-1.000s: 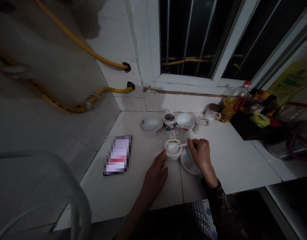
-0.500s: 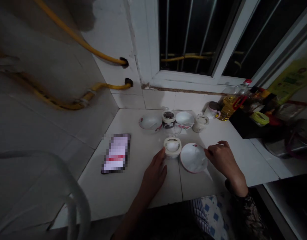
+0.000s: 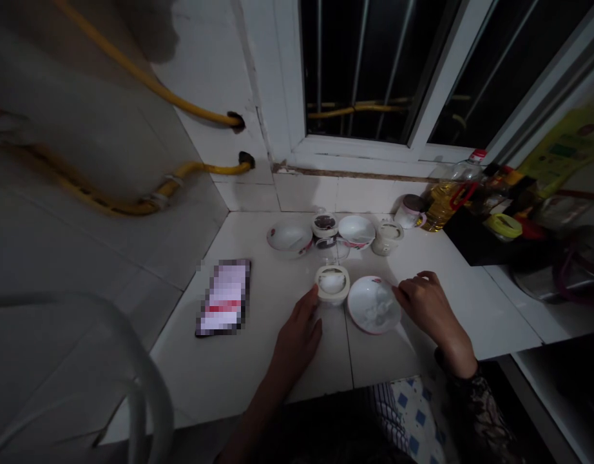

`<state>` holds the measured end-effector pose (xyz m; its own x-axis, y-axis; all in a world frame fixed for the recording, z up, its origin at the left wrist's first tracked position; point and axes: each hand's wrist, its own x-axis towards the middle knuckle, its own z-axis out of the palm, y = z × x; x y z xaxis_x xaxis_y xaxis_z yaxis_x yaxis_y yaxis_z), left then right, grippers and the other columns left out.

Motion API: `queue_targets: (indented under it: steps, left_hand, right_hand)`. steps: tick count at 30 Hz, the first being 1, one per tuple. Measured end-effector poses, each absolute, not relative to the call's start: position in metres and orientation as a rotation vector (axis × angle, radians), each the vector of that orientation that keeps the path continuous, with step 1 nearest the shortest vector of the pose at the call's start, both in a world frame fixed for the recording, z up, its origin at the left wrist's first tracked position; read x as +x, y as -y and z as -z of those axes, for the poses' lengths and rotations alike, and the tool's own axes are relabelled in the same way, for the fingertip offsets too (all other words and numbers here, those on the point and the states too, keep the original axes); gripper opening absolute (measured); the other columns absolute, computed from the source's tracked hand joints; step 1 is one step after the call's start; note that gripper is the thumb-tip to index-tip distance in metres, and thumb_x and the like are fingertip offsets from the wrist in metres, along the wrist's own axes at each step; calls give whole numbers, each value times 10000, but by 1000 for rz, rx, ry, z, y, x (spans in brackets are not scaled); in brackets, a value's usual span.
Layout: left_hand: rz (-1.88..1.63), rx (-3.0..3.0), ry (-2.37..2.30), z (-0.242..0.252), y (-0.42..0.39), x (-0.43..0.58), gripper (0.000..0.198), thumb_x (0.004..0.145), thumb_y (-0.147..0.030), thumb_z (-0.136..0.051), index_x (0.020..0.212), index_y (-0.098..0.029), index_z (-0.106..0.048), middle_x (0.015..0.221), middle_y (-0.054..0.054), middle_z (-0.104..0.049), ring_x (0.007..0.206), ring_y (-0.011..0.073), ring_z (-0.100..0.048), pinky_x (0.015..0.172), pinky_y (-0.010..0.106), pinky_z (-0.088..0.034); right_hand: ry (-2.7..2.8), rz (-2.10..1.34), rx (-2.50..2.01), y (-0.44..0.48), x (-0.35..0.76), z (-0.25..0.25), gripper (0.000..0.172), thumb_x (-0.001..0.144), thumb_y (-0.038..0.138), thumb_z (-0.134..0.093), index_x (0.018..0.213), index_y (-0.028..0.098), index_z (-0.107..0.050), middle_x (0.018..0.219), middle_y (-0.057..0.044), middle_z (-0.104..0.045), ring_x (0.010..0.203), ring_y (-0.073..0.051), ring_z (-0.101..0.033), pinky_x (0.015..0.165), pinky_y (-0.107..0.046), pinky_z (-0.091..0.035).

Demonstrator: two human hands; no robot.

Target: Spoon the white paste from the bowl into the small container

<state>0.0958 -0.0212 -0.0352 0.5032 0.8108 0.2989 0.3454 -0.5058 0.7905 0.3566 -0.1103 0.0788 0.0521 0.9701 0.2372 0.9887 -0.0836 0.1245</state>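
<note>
My left hand [image 3: 299, 328] rests beside a small tub [image 3: 332, 298] with a pale rim, its fingertips against the tub's left side. The fingers are stretched and the thumb stands apart. White contents show inside the tub. Right of it sits a shallow white bowl [image 3: 362, 306] with a pink rim and whitish stuff in it. My right hand [image 3: 425, 303] is at the bowl's right edge, fingers pinched together. A thin pale utensil, probably a small spoon [image 3: 388, 303], seems to run from the fingertips into the bowl; dim light blurs it.
Behind stand two more bowls [image 3: 290, 238], a dark-filled tub [image 3: 325, 223], a lidded jar [image 3: 388, 237] and a mug [image 3: 410, 211]. An oil bottle [image 3: 439, 200] stands near the wall. On the left lies a phone [image 3: 224, 296]. Yellow pipes [image 3: 166, 187] cross the left wall.
The white contents of the front bowl look more spread and lumpy than before. My right hand has shifted very little, and my left hand stays at the tub.
</note>
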Motion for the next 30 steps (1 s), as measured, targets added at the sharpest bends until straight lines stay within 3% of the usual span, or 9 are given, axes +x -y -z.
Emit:
queue_targets:
  steps: [14, 23, 26, 30]
  left_hand:
    - [-893, 2064, -922, 35, 21, 95, 716, 875, -148, -482, 1529, -324, -250, 1434, 90, -512, 1075, 189, -677, 938, 371, -562]
    - [-909, 2053, -933, 36, 22, 96, 684, 879, -160, -478, 1516, -310, -283, 1421, 83, -523, 1084, 184, -674, 946, 358, -558]
    - [-889, 2055, -941, 36, 22, 96, 690, 876, -154, -479, 1518, -307, -280, 1420, 85, -524, 1065, 183, -678, 943, 362, -559]
    - [-896, 2056, -951, 36, 22, 96, 703, 867, -142, -481, 1521, -303, -280, 1413, 92, -531, 1039, 184, -685, 926, 362, -567]
  right_hand:
    - [2125, 65, -1893, 107, 350, -72, 507, 1037, 419, -334, 675, 196, -611, 625, -24, -656, 606, -144, -560, 944, -375, -354]
    - [1890, -236, -1898, 109, 348, -60, 579, 1015, 520, -318, 549, 206, -460, 497, 49, -495, 493, -103, -419, 936, -357, -406]
    - [1755, -279, -1908, 111, 351, -59, 579, 990, 545, -343, 535, 211, -474, 483, 48, -480, 512, -115, -449, 875, -339, -436]
    - [1542, -318, -1899, 113, 354, -59, 555, 935, 572, -412, 532, 205, -518, 505, 21, -504, 549, -135, -503, 656, -280, -425]
